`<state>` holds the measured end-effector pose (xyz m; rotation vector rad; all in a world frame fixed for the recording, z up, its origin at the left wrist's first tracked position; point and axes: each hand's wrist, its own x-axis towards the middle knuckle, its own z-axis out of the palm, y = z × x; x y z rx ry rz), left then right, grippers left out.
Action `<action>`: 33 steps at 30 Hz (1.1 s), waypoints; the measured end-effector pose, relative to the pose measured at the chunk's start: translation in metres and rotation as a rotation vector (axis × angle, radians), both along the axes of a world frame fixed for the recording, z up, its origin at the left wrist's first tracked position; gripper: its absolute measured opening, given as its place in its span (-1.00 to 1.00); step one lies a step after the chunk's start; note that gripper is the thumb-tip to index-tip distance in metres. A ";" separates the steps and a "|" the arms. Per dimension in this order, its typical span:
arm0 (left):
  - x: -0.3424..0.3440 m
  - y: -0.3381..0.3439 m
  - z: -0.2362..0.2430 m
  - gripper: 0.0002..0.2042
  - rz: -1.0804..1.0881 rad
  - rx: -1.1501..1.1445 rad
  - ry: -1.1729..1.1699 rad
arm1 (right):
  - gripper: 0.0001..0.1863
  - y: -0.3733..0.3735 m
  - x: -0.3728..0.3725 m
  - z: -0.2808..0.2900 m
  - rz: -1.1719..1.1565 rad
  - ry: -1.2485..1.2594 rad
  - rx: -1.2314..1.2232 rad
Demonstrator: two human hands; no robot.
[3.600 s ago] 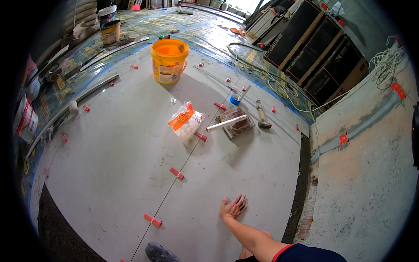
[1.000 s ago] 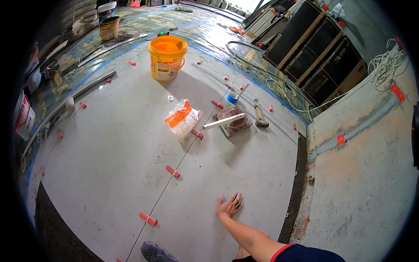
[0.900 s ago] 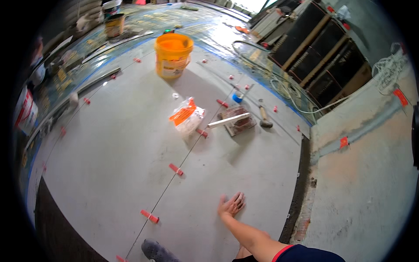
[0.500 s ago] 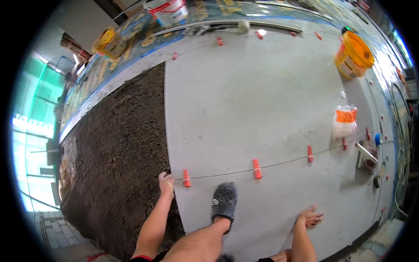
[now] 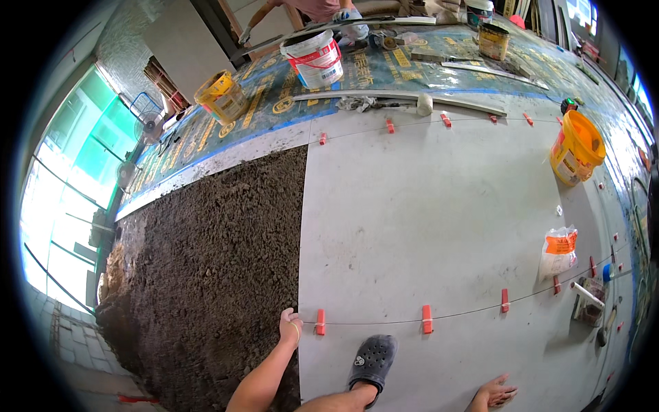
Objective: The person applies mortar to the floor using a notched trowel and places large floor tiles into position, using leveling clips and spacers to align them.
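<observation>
At the left edge of the large grey floor tiles (image 5: pixel 425 199), my left hand (image 5: pixel 290 327) touches the tile corner with bent fingers and seems to hold nothing. Dark, crumbly mortar (image 5: pixel 220 233) lies beside it. Just right of that hand, a red wedge spacer (image 5: pixel 320 322) stands in the joint between two tiles; another red wedge (image 5: pixel 427 319) stands farther along. My right hand (image 5: pixel 497 393) rests on the near tile with its fingers spread, holding nothing. Between the hands, my foot in a grey clog (image 5: pixel 373 360) is on the tile.
On the right are a yellow bucket (image 5: pixel 576 149), a bag with an orange label (image 5: pixel 559 251) and a tool with a white handle (image 5: pixel 588 296). A white-and-red bucket (image 5: pixel 312 60) stands on the far sheeting. Behind it, a co-worker's gloved hand (image 5: pixel 341 14) is near a long bar.
The view has tilted up, bringing the far sheeting and the co-worker into sight. My left hand stays at the tile edge, and my right hand stays flat on the tile.
</observation>
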<state>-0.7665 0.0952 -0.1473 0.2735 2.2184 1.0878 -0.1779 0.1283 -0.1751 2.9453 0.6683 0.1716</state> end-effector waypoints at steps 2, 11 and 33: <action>0.000 -0.004 -0.004 -0.45 0.035 0.055 -0.030 | -0.26 -0.005 0.007 -0.010 0.010 0.000 -0.007; 0.006 -0.012 0.000 -0.56 -0.231 0.248 -0.298 | -0.20 -0.005 0.025 -0.017 -0.198 0.100 0.199; -0.010 -0.003 -0.007 -0.42 -0.482 -0.064 0.180 | -0.17 0.001 0.018 0.029 -0.049 0.025 0.321</action>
